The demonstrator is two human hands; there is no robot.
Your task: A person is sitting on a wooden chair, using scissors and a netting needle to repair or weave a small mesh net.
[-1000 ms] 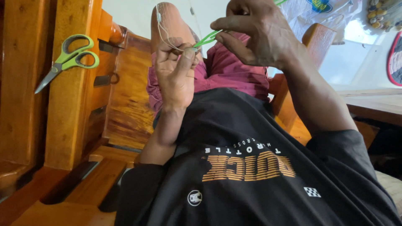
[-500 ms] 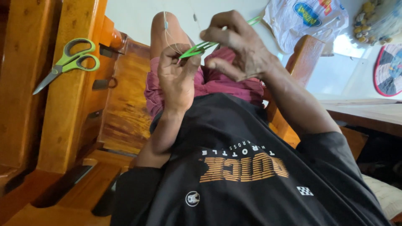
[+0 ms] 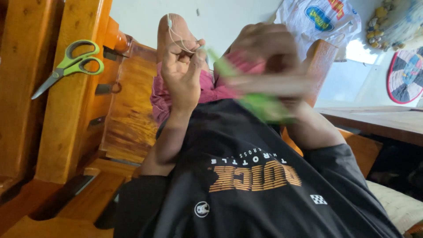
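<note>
Thin white thread (image 3: 178, 37) runs taut from your raised knee (image 3: 174, 31) to your left hand (image 3: 183, 72), fingers pinched on it, while your blurred right hand (image 3: 269, 66), grip unreadable, carries a green strip (image 3: 260, 105); green-handled scissors (image 3: 70, 66) rest on the wooden chair's arm (image 3: 66, 114).

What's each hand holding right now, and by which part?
Left hand pinches a thin pale string between thumb and fingertips. Right hand is motion-blurred, with a green strip at it; the grip point cannot be told.

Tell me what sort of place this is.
Probably a home living room: a wooden armchair with green-handled scissors on its arm, a round patchwork mat against the wall, and a wooden table nearby.
</note>
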